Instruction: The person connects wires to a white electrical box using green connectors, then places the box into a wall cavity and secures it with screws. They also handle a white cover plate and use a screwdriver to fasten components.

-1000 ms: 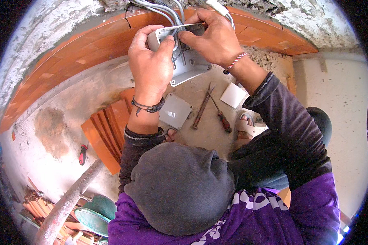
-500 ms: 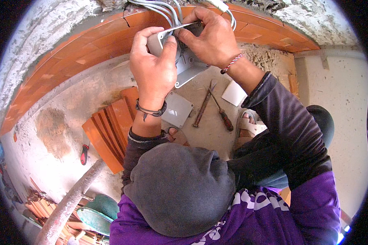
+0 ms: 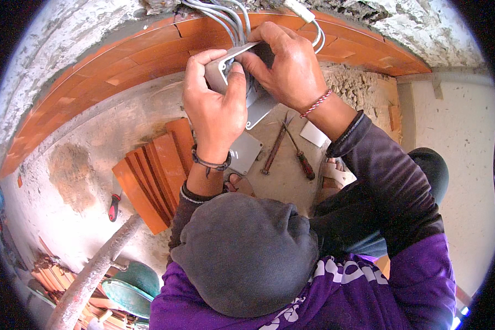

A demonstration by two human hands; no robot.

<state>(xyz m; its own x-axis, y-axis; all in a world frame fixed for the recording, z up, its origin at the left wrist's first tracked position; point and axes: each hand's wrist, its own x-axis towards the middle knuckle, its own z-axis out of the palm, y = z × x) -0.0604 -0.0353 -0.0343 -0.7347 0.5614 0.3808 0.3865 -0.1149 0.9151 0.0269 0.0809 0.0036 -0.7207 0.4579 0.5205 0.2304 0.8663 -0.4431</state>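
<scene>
A grey plastic junction box (image 3: 261, 111), its open side toward me, is held up close to the brick wall. My left hand (image 3: 217, 107) grips its left side, fingers behind the wall and thumb on the inner rim. The right hand (image 3: 294, 71) closes on the upper right edge, thumb reaching inside; whether it also pinches a wire is hidden. Several grey cables (image 3: 225, 19) come down from the wall into the box's upper side. Below, a flat grey cover plate (image 3: 245, 153) lies on the floor near my left wrist.
On the floor lie a screwdriver (image 3: 304, 164), a rusty bar-like tool (image 3: 274, 147) and a white square piece (image 3: 312, 133). Stacked orange tiles (image 3: 154, 176) and a red-handled tool (image 3: 114, 208) are at left. A metal pole (image 3: 96, 269) slants up beside a green basin (image 3: 127, 291).
Both hands and the junction box have shifted slightly down and right in the picture. The grip of each hand looks the same.
</scene>
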